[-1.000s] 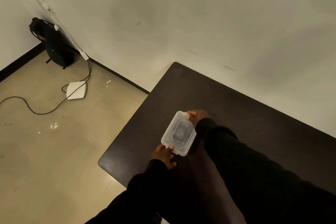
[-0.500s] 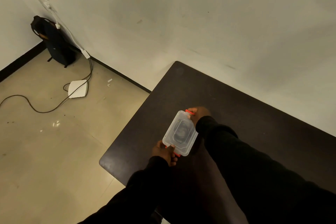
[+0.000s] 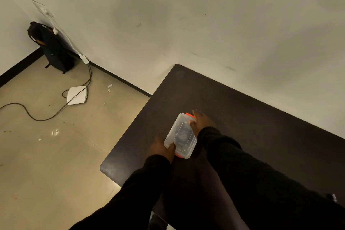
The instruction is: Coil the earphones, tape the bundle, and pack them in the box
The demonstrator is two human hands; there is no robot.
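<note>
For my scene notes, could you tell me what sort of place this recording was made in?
Probably a sparse office or spare room: a dark table against a bare pale wall, a white router-like device with cables on the tiled floor, and a black bag in the corner.

- It looked like a bare office or spare room: plain wall (image 3: 186, 15), tiled floor (image 3: 46, 155).
- A dark table (image 3: 242, 117), backpack (image 3: 54, 50), router (image 3: 77, 95) and cable (image 3: 37, 117) showed it.

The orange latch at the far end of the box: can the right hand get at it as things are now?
Probably yes. The right hand already lies against the far end of the box, its fingers beside the orange latch, and nothing on the table stands between them.
</note>
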